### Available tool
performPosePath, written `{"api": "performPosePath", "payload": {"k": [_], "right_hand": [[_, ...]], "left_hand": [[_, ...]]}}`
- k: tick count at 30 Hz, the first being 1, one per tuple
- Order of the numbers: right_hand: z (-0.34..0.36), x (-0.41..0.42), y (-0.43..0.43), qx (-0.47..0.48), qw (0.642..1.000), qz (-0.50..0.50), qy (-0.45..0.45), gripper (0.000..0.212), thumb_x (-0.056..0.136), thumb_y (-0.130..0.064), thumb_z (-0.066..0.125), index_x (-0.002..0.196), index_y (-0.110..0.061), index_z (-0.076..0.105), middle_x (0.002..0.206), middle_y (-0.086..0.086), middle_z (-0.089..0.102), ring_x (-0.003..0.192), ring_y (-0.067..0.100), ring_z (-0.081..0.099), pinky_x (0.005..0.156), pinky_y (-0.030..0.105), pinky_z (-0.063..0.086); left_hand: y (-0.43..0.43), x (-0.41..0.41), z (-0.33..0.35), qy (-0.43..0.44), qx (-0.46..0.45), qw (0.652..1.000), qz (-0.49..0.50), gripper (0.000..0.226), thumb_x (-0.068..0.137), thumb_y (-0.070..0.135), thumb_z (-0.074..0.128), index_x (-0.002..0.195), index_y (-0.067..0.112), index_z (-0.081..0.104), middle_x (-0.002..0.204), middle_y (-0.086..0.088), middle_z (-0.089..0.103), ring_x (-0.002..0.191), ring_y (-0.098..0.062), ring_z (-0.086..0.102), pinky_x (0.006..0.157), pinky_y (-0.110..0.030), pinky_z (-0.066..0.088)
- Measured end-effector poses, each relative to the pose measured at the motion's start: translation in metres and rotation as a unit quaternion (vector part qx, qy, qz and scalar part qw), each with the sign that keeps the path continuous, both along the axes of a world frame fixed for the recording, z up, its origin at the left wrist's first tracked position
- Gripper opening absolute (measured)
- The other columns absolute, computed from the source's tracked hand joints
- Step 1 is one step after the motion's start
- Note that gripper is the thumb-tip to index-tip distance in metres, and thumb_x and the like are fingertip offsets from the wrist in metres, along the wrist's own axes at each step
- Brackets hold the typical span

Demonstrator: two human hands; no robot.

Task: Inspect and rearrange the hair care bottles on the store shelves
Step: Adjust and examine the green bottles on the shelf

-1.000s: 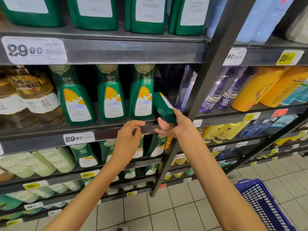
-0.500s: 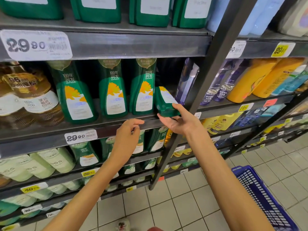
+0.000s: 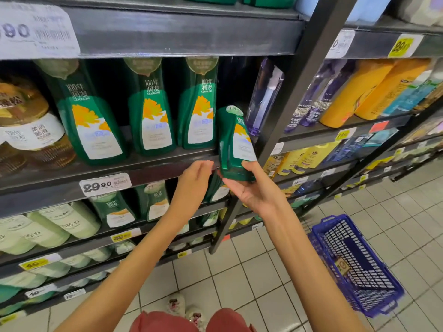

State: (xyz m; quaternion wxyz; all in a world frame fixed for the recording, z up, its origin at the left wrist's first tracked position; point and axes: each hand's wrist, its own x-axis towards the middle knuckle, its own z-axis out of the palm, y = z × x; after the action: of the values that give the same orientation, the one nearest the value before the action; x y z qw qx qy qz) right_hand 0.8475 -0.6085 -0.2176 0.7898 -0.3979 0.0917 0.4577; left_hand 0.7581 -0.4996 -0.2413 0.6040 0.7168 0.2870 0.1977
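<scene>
The right hand (image 3: 254, 188) gripped the small green bottle (image 3: 233, 142) by its base, upright at the shelf (image 3: 148, 171) edge beside the tall green bottles (image 3: 153, 109). The left hand (image 3: 194, 185) was just beside it, fingers loose and holding nothing. The bottle looked stiff, glossy and probably slippery, so a grip on its flat sides seemed safest.

head-worn view, close, facing shelves (image 3: 148, 168)

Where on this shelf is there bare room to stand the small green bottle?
Best patch: the dark gap between the third tall green bottle and the purple bottle, just behind the small green bottle in the right hand. Narrower gap between the first tall green bottle and the second tall green bottle. Crowded by the gold jars at the left.
</scene>
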Motion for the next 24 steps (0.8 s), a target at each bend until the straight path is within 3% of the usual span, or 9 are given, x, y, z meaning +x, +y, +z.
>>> {"api": "performPosePath", "payload": {"k": [3, 5, 10, 13, 16, 20, 22, 24], "right_hand": [[-0.017, -0.013, -0.024, 0.017, 0.999, 0.024, -0.040, 0.049, 0.067, -0.007, 0.067, 0.114, -0.008, 0.058, 0.105, 0.018, 0.071, 0.097, 0.034, 0.068, 0.078, 0.041, 0.059], [-0.030, -0.026, -0.036, -0.005, 0.996, 0.043, -0.081, 0.058, 0.067, -0.010, 0.067, 0.124, -0.011, 0.053, 0.111, 0.015, 0.069, 0.096, 0.029, 0.069, 0.073, 0.032, 0.059], [-0.056, -0.050, -0.066, -0.094, 0.973, 0.093, -0.187, 0.066, 0.069, -0.013, 0.071, 0.130, -0.019, 0.047, 0.124, 0.013, 0.062, 0.104, 0.026, 0.066, 0.084, 0.029, 0.056], [-0.058, -0.051, -0.082, -0.159, 0.935, 0.168, -0.268, 0.072, 0.071, -0.036, 0.079, 0.132, -0.021, 0.045, 0.126, -0.001, 0.061, 0.115, 0.015, 0.060, 0.091, 0.028, 0.052], [-0.054, -0.045, -0.086, -0.124, 0.945, 0.163, -0.254, 0.094, 0.064, -0.070, 0.068, 0.137, -0.016, 0.043, 0.133, 0.001, 0.058, 0.123, 0.019, 0.054, 0.102, 0.036, 0.045], [-0.041, -0.019, -0.077, -0.055, 0.968, 0.128, -0.210, 0.079, 0.082, -0.067, 0.042, 0.136, -0.009, 0.047, 0.136, 0.008, 0.055, 0.129, 0.024, 0.049, 0.105, 0.037, 0.042], [-0.040, -0.006, -0.069, -0.026, 0.977, 0.136, -0.160, 0.062, 0.089, -0.056, 0.034, 0.126, -0.011, 0.057, 0.124, 0.008, 0.063, 0.117, 0.022, 0.058, 0.097, 0.033, 0.049], [-0.041, 0.002, -0.064, 0.006, 0.981, 0.154, -0.116, 0.050, 0.088, -0.050, 0.041, 0.112, -0.014, 0.067, 0.110, 0.007, 0.070, 0.103, 0.020, 0.065, 0.087, 0.031, 0.054]], "left_hand": [[-0.011, 0.003, 0.000, -0.026, -0.100, 0.992, -0.066, 0.039, 0.096, 0.042, 0.038, 0.113, 0.017, 0.062, 0.114, -0.001, 0.067, 0.109, -0.015, 0.060, 0.102, -0.036, 0.042], [-0.017, 0.004, 0.000, -0.044, -0.181, 0.977, -0.103, 0.040, 0.086, 0.047, 0.048, 0.112, 0.019, 0.062, 0.113, -0.002, 0.067, 0.107, -0.016, 0.062, 0.099, -0.036, 0.046], [-0.030, -0.008, -0.020, -0.026, -0.237, 0.964, -0.113, 0.023, 0.084, 0.022, 0.062, 0.107, 0.022, 0.057, 0.102, 0.006, 0.070, 0.097, -0.013, 0.067, 0.082, -0.026, 0.054], [-0.039, -0.019, -0.027, -0.061, -0.278, 0.949, -0.135, 0.039, 0.079, 0.023, 0.061, 0.117, 0.016, 0.055, 0.102, 0.010, 0.071, 0.098, -0.009, 0.066, 0.080, -0.023, 0.055], [-0.049, -0.026, -0.022, -0.083, -0.276, 0.947, -0.139, 0.050, 0.076, 0.024, 0.060, 0.124, 0.016, 0.051, 0.113, 0.006, 0.068, 0.105, -0.010, 0.063, 0.088, -0.023, 0.052], [-0.059, -0.030, -0.020, -0.092, -0.263, 0.951, -0.137, 0.048, 0.076, 0.026, 0.056, 0.123, 0.024, 0.049, 0.115, 0.013, 0.066, 0.111, -0.006, 0.059, 0.093, -0.020, 0.048], [-0.065, -0.034, -0.020, -0.098, -0.280, 0.945, -0.138, 0.042, 0.078, 0.026, 0.055, 0.119, 0.029, 0.053, 0.114, 0.016, 0.066, 0.110, -0.004, 0.060, 0.088, -0.017, 0.049], [-0.074, -0.041, -0.021, -0.096, -0.308, 0.938, -0.130, 0.034, 0.080, 0.027, 0.057, 0.112, 0.037, 0.062, 0.112, 0.017, 0.067, 0.105, -0.002, 0.062, 0.080, -0.014, 0.050]]}}
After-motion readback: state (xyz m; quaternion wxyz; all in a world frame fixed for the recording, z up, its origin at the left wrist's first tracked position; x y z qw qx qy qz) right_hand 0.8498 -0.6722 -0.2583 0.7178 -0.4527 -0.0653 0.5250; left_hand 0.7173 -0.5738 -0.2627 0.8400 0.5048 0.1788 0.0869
